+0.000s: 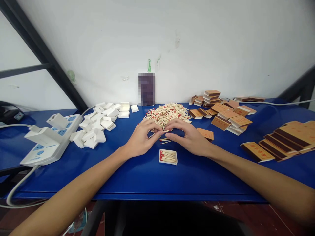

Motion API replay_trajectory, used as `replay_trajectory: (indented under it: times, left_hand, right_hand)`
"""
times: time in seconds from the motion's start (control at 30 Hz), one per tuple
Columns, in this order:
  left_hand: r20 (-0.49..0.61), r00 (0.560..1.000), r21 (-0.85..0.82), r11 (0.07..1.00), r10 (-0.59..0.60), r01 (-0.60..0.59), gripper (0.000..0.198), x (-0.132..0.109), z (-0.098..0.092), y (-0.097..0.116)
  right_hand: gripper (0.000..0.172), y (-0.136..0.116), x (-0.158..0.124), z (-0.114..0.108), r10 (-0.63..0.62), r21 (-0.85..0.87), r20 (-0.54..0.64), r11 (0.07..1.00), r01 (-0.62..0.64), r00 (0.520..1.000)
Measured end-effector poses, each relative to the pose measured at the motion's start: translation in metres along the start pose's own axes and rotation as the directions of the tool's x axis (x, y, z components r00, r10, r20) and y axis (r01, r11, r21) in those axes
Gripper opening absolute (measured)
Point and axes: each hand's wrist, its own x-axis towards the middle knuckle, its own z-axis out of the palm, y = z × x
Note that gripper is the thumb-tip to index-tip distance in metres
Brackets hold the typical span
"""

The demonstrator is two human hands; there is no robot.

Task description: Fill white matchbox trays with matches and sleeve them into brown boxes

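In front of the heap of matches (172, 111), my left hand (142, 137) and my right hand (193, 137) meet with their fingertips close together. Both are closed in a pinch. A red-tipped match (168, 131) lies between my right thumb and fingers. Pale matchsticks show at my left fingertips, partly hidden by the fingers. Several loose matches (164, 141) lie on the table just below my hands. Nearer to me is a small white matchbox tray (169, 162), filled with matches whose red heads point left.
White empty trays (93, 127) are piled on the left, beside a power strip (55, 154) with plugs and cables. Orange matchbox sleeves (240, 121) lie stacked and scattered on the right. A dark, blurred upright panel (147, 89) leans on the wall behind the blue table (137, 183).
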Motion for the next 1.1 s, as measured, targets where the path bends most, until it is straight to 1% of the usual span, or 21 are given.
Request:
replay_trajectory:
  times: [0.1, 0.17, 0.27, 0.33, 0.37, 0.43, 0.5, 0.6, 0.67, 0.73, 0.8, 0.9, 0.97, 1.1]
  left_hand:
    - [0.002, 1.0, -0.016, 1.0, 0.013, -0.013, 0.015, 0.001, 0.0, 0.0]
    - [0.025, 0.999, 0.026, 0.999, 0.033, -0.034, 0.017, 0.001, -0.002, -0.002]
    - [0.15, 0.987, 0.159, 0.984, 0.057, -0.081, 0.02, 0.001, -0.009, -0.009]
    - [0.248, 0.968, 0.263, 0.958, 0.045, -0.112, 0.02, 0.0, -0.014, -0.013]
    - [0.284, 0.958, 0.303, 0.944, 0.039, -0.128, 0.02, 0.0, -0.017, -0.015]
    - [0.324, 0.945, 0.357, 0.922, 0.031, -0.152, 0.021, -0.001, -0.02, -0.017]
    - [0.341, 0.94, 0.384, 0.908, 0.031, -0.17, 0.019, -0.002, -0.021, -0.018]
    - [0.344, 0.939, 0.402, 0.901, 0.017, -0.164, 0.017, -0.002, -0.018, -0.017]
    - [0.331, 0.944, 0.412, 0.903, -0.019, -0.126, 0.017, -0.002, -0.016, -0.016]
    - [0.314, 0.947, 0.423, 0.902, -0.059, -0.085, 0.018, -0.002, -0.014, -0.015]
    - [0.313, 0.946, 0.427, 0.902, -0.08, -0.065, 0.018, -0.002, -0.013, -0.015]
    - [0.332, 0.939, 0.397, 0.916, -0.091, -0.052, 0.018, 0.0, -0.01, -0.014]
    - [0.349, 0.932, 0.36, 0.932, -0.095, -0.039, 0.018, 0.001, -0.006, -0.014]
    - [0.36, 0.928, 0.306, 0.952, -0.096, -0.02, 0.019, 0.002, 0.0, -0.012]
  right_hand:
    - [0.015, 0.001, 0.001, 0.005, 0.012, 0.068, -0.077, 0.998, -0.007, 0.997]
    - [0.013, 0.0, 0.002, 0.005, 0.02, 0.078, -0.114, 0.997, -0.011, 0.993]
    - [0.015, -0.004, 0.002, -0.003, 0.031, 0.103, -0.131, 0.995, -0.017, 0.991]
    - [0.017, -0.006, 0.001, -0.009, 0.035, 0.12, -0.109, 0.993, -0.021, 0.993]
    - [0.016, -0.007, 0.0, -0.011, 0.032, 0.094, -0.083, 0.995, -0.024, 0.996]
    - [0.011, -0.006, -0.002, -0.013, 0.009, -0.031, -0.018, 0.999, -0.01, 1.0]
    - [0.005, -0.004, -0.003, -0.012, -0.007, -0.153, 0.041, 0.988, 0.013, 0.999]
    - [0.002, 0.001, -0.004, -0.009, 0.006, -0.214, 0.083, 0.977, 0.012, 0.996]
    - [0.002, 0.002, -0.004, -0.009, 0.021, -0.254, 0.096, 0.967, 0.004, 0.995]
    - [0.003, 0.001, -0.004, -0.011, 0.014, -0.303, 0.12, 0.953, 0.024, 0.993]
    - [0.006, 0.0, -0.004, -0.011, -0.012, -0.337, 0.175, 0.939, 0.071, 0.984]
    - [0.013, 0.0, -0.005, -0.009, -0.046, -0.344, 0.258, 0.929, 0.136, 0.965]
    - [0.016, 0.002, -0.006, -0.007, -0.043, -0.351, 0.272, 0.926, 0.14, 0.961]
    - [0.021, 0.008, -0.007, -0.006, 0.002, -0.404, 0.243, 0.909, 0.1, 0.97]
